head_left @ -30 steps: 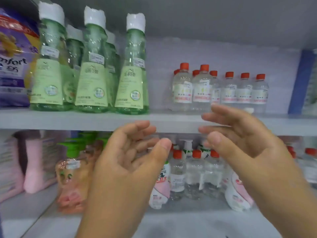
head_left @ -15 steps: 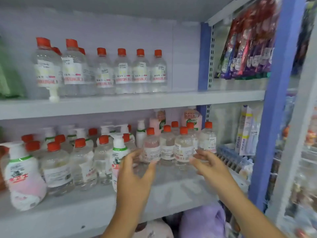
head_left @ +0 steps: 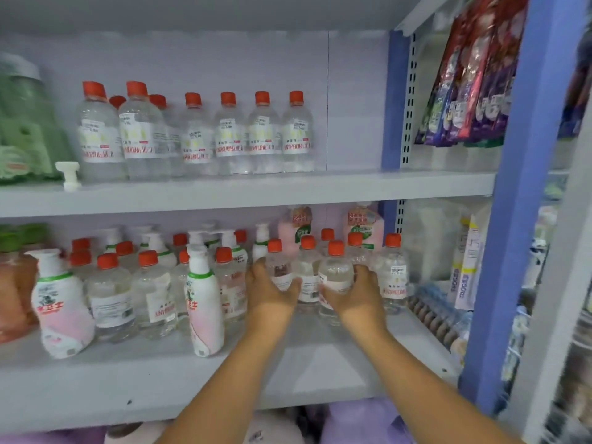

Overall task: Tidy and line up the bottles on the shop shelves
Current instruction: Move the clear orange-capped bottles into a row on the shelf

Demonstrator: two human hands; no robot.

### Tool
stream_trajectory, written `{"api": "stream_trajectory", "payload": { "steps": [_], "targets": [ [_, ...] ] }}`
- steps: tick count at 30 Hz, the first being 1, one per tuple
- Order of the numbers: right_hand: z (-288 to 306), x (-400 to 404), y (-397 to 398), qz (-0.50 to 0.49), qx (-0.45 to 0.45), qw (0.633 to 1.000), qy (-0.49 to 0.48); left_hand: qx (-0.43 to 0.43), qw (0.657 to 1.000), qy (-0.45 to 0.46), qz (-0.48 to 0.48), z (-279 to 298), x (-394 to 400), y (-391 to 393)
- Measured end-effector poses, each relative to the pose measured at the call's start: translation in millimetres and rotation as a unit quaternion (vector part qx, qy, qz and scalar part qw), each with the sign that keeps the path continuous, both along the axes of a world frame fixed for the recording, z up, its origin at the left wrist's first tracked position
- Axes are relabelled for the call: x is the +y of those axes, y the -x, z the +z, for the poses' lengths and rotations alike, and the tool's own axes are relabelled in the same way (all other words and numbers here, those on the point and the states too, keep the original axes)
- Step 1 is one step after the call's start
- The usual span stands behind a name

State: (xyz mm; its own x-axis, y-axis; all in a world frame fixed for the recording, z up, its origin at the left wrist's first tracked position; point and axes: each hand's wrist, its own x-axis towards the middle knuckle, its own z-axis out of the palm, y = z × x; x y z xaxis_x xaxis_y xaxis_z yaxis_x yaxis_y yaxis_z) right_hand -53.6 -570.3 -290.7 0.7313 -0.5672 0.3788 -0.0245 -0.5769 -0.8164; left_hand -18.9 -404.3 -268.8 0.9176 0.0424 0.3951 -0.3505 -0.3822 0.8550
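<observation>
Several clear bottles with red caps stand crowded on the lower shelf. My left hand curls round one clear bottle in the right-hand cluster. My right hand grips the neighbouring front bottle. Another clear bottle stands between the two hands, slightly behind. One more clear bottle stands at the far right of the cluster, apart from my fingers. On the upper shelf, a row of the same red-capped bottles stands upright.
White and pink pump bottles stand among the clear ones to the left. A loose white cap lies on the upper shelf. A blue upright post bounds the bay on the right, with hanging sachets beyond.
The view swung right and down from the green bottles. Both hands dropped from open in mid-air to the lower shelf and closed round two clear bottles.
</observation>
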Motion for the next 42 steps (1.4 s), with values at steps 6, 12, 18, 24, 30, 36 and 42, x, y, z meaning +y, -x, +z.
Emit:
{"api": "stream_trajectory", "payload": {
  "steps": [6,12,18,24,30,36,42],
  "targets": [
    [-9.5,-6.4,9.8,0.055,-0.032,0.998,-0.022,-0.014,0.999,0.011,0.032,-15.4,-12.7,-37.9],
    [-5.5,10.2,26.0,0.118,-0.043,0.989,-0.073,-0.021,0.997,0.045,-0.051,-16.8,16.0,40.0],
    [6.0,73.6,60.1,0.168,-0.064,0.979,-0.095,-0.075,0.994,0.074,0.009,-15.2,122.3,131.5],
    [23.8,182.3,77.0,0.269,-0.072,0.956,-0.096,-0.079,0.988,0.057,0.120,-4.8,238.9,104.2],
    [4.1,281.7,41.9,0.245,-0.041,0.965,-0.087,-0.051,0.986,0.040,0.155,-25.3,307.3,49.4],
    [-12.2,319.6,-1.0,0.175,-0.041,0.980,-0.080,-0.048,0.994,0.030,0.091,-34.6,334.5,11.4],
    [-9.8,313.0,15.8,0.185,-0.019,0.978,-0.092,-0.039,0.993,0.026,0.107,-43.4,326.5,24.4]
  ]
}}
